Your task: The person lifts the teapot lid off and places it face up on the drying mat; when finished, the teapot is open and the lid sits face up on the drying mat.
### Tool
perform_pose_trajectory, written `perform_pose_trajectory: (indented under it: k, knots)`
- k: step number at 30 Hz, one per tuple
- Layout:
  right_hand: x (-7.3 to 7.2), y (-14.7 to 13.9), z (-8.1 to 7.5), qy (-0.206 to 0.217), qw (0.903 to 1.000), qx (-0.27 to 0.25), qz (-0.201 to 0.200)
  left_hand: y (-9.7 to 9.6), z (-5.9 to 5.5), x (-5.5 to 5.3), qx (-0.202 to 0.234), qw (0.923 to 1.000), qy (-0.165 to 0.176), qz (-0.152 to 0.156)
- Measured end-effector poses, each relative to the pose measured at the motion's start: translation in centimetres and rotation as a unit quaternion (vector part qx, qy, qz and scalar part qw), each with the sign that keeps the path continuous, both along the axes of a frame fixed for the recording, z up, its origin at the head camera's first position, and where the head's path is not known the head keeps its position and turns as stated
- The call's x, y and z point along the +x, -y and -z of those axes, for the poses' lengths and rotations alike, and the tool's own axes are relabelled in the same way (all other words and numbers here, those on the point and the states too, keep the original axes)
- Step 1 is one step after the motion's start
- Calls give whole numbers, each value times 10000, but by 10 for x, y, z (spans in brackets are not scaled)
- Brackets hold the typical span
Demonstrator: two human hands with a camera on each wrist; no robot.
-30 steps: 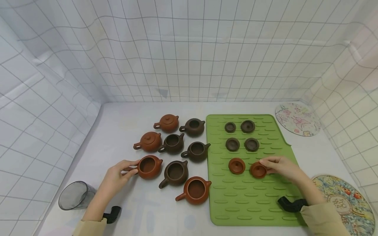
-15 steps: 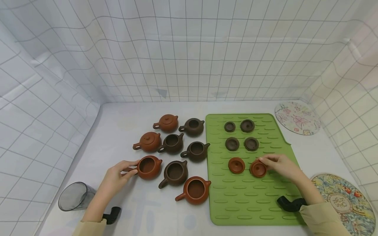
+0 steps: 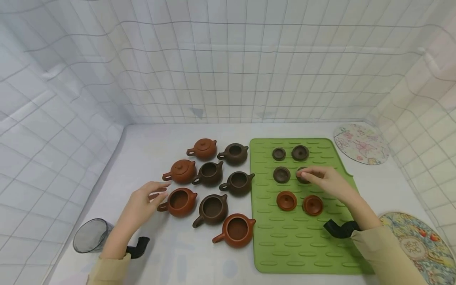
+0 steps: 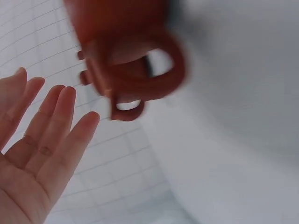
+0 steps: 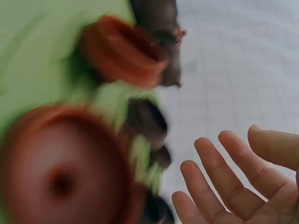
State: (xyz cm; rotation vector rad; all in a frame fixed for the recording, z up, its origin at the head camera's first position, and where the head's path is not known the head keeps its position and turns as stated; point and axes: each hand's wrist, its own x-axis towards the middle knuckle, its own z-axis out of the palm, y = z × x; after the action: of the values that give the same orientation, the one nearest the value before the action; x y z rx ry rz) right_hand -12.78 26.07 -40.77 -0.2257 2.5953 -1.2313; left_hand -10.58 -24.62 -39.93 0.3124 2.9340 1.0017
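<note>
A lidless red-brown teapot (image 3: 181,202) stands at the left front of the pots, its handle (image 4: 170,70) large in the left wrist view. My left hand (image 3: 144,202) is beside that handle, fingers apart and holding nothing. Over the green mat my right hand (image 3: 329,184) hovers, fingertips overlapping a dark brown lid (image 3: 302,179) in the head view. Its fingers (image 5: 229,182) are spread and hold nothing. Two red-brown lids lie underside up on the mat: one nearest my right wrist (image 3: 313,205), the other a red-brown lid (image 3: 286,200) to its left.
Several dark teapots (image 3: 213,209) and another open red-brown teapot (image 3: 238,230) stand left of the green mat (image 3: 285,257). Two lidded teapots (image 3: 183,171) are behind. More dark lids (image 3: 282,174) lie on the mat. A glass (image 3: 90,236) lies at left; round patterned mats (image 3: 361,144) at right.
My left hand has let go of the teapot handle and drawn slightly back. The right hand has left the nearer red-brown lid on the mat and moved away from me, to a dark lid.
</note>
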Motion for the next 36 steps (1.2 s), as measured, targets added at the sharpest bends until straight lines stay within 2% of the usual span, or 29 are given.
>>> perform_pose_trajectory:
  k: [4, 7, 10, 15, 20, 26, 36]
  knots:
    - [-20, 29, -16, -123, 9993, -114, -340, -8, -21, -22, -21, 10000, -87, -20]
    - [-35, 60, -24, -290, 9972, -149, -673, -11, -30, -42, 13, 9999, 7, -125]
    - [-49, 95, -30, -453, 9925, -312, -1093, -11, -32, -59, -33, 9994, 235, -259]
    - [-73, 151, -36, -476, 9858, -549, -1511, -5, -22, -76, -184, 9965, 701, -407]
    - [-91, 196, -36, -402, 9840, -486, -1667, 3, -9, -83, -105, 9921, 1140, -516]
    - [-105, 235, -25, -201, 9839, -578, -1680, 10, 4, -84, -73, 9904, 1316, -424]
    - [-111, 279, -11, -296, 9821, -274, -1840, 11, 11, -83, -235, 9872, 1534, -377]
